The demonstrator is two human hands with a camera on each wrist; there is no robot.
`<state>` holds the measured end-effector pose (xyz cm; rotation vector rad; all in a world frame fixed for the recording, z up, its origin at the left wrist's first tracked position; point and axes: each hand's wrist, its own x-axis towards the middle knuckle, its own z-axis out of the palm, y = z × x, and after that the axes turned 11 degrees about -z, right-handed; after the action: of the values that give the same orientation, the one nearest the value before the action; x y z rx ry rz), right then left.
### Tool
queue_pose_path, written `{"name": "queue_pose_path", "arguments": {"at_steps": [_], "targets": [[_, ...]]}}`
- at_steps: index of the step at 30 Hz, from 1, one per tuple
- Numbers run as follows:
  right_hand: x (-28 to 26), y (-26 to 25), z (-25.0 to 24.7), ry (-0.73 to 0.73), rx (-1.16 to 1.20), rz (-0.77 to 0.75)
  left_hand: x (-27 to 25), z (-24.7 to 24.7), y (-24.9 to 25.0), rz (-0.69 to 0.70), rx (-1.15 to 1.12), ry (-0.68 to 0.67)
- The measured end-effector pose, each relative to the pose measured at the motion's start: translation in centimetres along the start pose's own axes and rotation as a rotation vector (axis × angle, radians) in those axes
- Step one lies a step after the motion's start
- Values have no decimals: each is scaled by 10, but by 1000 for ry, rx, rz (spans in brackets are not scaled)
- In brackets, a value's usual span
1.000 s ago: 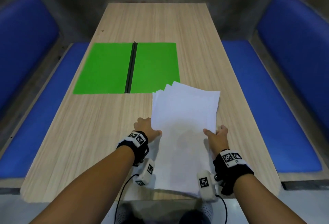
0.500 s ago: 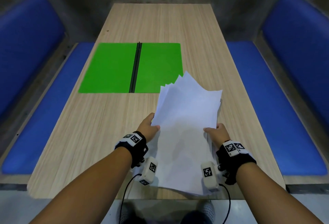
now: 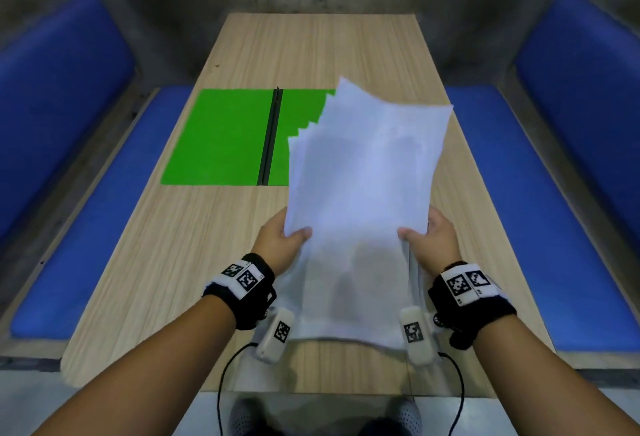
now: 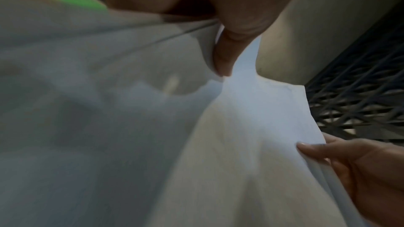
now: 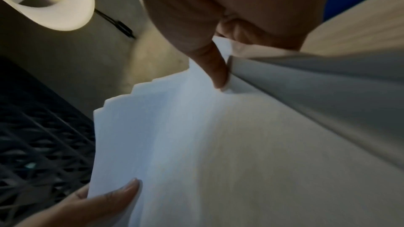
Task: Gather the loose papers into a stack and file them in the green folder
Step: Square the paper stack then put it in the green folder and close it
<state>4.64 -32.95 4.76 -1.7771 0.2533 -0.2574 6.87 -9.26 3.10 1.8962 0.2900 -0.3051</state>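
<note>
Right now I have the sheaf of loose white paper sheets (image 3: 363,200) lifted off the pale wood-grain worktop (image 3: 194,262), tipped up toward me, with my left hand (image 3: 282,245) clamped on its left edge and my right hand (image 3: 431,245) clamped on its right edge. Each thumb lies across the front face; the fingers sit behind, which I cannot see from the head view. In the wrist views both thumbs press into the top sheet and dent it a little.

The sheets are not yet square. Their far-left corners step out like a fan at about eleven o'clock from my hands, and on the right side the edges look split into layers. So I judge the job in hand is to even the sheaf before filing it.

To do it well, I would loosen both grips just enough that the sheets can slide against each other, stand the sheaf upright, and tap its bottom edge on the worktop at six o'clock, close in front of me. Then I would turn it and tap a long edge too. Squeezing hard would lock the fan in place and crease the paper where my thumbs dig in.

The open flat green folder with the black spine (image 3: 221,138) lies at about eleven o'clock beyond my left hand, its right half partly hidden behind the raised paper. Once the edges agree, that right half looks like the nearest place to lay the sheaf.
</note>
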Motion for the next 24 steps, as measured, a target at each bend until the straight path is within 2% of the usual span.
{"name": "queue_pose_path", "arguments": {"at_steps": [5,7,10,12,15,20,22,24], "targets": [[-5,-58,3,33,285,-220,-33,-33,42,270,-304,58],[-11,-63,8,14,286,-295,-43,-41,43,296,-324,105],[-21,-56,18,-9,228,-298,-51,-43,32,275,-336,146],[-26,-55,21,-9,199,-307,-53,-45,28,279,-314,134],[-25,-69,21,61,234,-405,-57,-53,35,341,-257,140],[-19,-98,24,104,294,-576,-63,-55,59,468,-380,72],[-17,-98,24,111,319,-594,-63,-58,65,506,-406,64],[-14,-91,22,124,326,-580,-56,-61,59,477,-451,65]]}}
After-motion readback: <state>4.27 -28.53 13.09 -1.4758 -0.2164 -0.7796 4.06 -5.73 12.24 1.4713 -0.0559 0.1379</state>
